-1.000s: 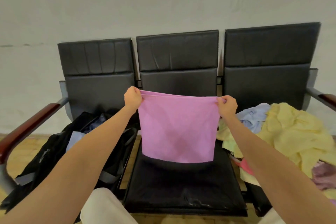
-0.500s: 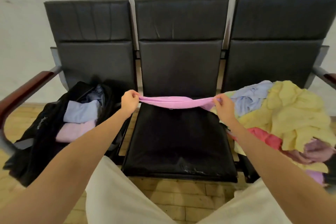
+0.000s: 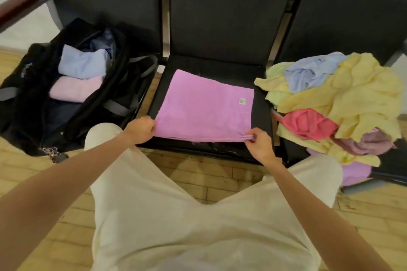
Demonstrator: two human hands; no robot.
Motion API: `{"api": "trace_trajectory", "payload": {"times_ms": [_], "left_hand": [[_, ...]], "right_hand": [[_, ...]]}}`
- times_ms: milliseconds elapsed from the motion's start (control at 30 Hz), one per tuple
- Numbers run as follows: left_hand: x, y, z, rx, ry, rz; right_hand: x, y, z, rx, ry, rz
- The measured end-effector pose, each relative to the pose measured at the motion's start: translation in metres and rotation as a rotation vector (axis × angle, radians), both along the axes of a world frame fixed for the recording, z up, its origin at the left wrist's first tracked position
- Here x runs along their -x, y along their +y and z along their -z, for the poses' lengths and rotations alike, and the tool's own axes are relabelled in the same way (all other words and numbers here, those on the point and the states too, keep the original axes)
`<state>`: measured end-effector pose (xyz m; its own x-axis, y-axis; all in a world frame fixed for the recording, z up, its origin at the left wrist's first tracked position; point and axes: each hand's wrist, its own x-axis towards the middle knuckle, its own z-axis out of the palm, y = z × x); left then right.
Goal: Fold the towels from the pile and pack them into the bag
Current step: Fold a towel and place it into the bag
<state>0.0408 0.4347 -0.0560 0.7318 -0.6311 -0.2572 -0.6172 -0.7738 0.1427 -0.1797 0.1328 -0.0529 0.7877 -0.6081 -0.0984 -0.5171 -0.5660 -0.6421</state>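
The main risk we see is the layers slipping apart: our left hand [image 3: 141,128] and right hand [image 3: 257,143] each pinch only a near corner of the folded pink terry towel [image 3: 204,105], so a lift or a further fold with uneven pull would probably let the stacked edges slide and spoil the fold. The towel's near edge also lies close to the front lip of the black padded middle seat [image 3: 262,103], so a tug toward us might drag it off. The towel lies flat on that seat, stretching away from both hands. The open black fabric duffel bag [image 3: 24,103] sits on the seat to our left, the loose pile of yellow, blue and red towels [image 3: 356,94] on our right
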Motion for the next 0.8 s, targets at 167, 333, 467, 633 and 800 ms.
{"api": "trace_trajectory", "payload": {"times_ms": [167, 333, 467, 633, 800], "left_hand": [[0.015, -0.010, -0.005, -0.397, -0.201, 0.080], [0.058, -0.054, 0.000, -0.194, -0.170, 0.044], [0.097, -0.102, 0.015, 0.268, 0.220, 0.173], [0.114, -0.164, 0.025, 0.552, 0.463, 0.142], [0.111, -0.192, 0.026, 0.614, 0.472, 0.165]], "right_hand": [[0.015, -0.001, 0.002, -0.035, -0.086, -0.043], [0.021, -0.003, 0.008, 0.039, -0.110, -0.128], [0.016, -0.012, 0.009, -0.018, -0.094, -0.119], [0.001, -0.030, -0.004, -0.373, -0.147, -0.026], [-0.032, -0.062, -0.003, -0.559, -0.047, 0.033]]}}
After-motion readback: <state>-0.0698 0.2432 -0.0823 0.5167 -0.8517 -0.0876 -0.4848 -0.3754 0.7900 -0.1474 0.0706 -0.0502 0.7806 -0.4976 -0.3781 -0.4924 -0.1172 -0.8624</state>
